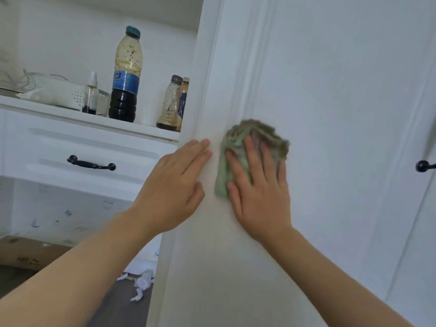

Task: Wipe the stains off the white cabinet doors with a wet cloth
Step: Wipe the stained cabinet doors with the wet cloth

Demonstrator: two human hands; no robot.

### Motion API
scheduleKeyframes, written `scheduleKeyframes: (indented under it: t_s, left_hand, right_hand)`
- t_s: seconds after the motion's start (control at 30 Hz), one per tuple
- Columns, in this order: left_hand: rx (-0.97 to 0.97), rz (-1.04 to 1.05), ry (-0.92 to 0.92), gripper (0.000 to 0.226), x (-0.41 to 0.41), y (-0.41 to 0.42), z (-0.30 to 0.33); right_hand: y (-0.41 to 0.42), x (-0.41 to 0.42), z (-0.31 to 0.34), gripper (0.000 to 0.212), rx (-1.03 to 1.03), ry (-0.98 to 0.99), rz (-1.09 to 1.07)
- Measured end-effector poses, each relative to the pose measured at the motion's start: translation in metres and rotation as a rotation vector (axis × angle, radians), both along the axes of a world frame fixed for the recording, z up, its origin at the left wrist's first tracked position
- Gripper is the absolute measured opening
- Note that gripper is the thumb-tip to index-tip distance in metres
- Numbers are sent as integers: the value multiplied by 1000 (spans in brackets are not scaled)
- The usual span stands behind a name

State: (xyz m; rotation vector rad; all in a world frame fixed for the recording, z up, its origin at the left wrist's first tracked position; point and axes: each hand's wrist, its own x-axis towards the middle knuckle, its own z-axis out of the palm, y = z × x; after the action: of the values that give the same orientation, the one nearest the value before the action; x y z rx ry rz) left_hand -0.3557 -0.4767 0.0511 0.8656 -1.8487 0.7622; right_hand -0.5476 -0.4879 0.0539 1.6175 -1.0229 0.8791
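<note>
A tall white cabinet door (330,102) fills the right half of the head view. A crumpled green cloth (250,138) lies flat against the door's left part. My right hand (259,192) presses it onto the door with fingers spread and straight. The cloth is blurred at its top edge. My left hand (174,185) rests flat on the door's left frame edge, fingers straight, just left of the cloth and apart from it. Faint yellowish discolouring shows on the door around both hands.
A black knob (422,166) sticks out at the right edge. To the left, an open shelf (99,119) carries a large bottle (126,74), small bottles (171,105) and a white basket (54,92). Below is a drawer with a black handle (90,162). Tissue scraps (142,284) lie on the floor.
</note>
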Motion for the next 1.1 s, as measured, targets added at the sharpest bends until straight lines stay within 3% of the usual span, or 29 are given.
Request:
scheduleKeyframes:
  t_s: [0.1,0.2,0.43,0.6,0.83,1.0,1.1]
  left_hand:
    - [-37,-39,31,48,6,5,15]
    - [-109,-22,1,48,7,6,40]
    - [-239,35,43,53,-4,-2,127]
    - [-256,33,116,56,-9,-10,198]
    - [-249,49,18,56,-49,-15,251]
    - [-193,40,-19,55,-91,-14,266]
    - [-188,17,-24,54,-90,-13,268]
  right_hand:
    - [16,-20,-66,41,179,296,-36]
    - [19,-32,-58,39,266,370,-34]
    - [-3,4,117,51,-26,-58,72]
    - [-11,20,213,55,-105,-133,25]
    - [-6,-38,262,50,-105,-45,60]
    - [13,-139,279,55,-55,-347,-65]
    - [19,-149,271,57,-9,-626,-19]
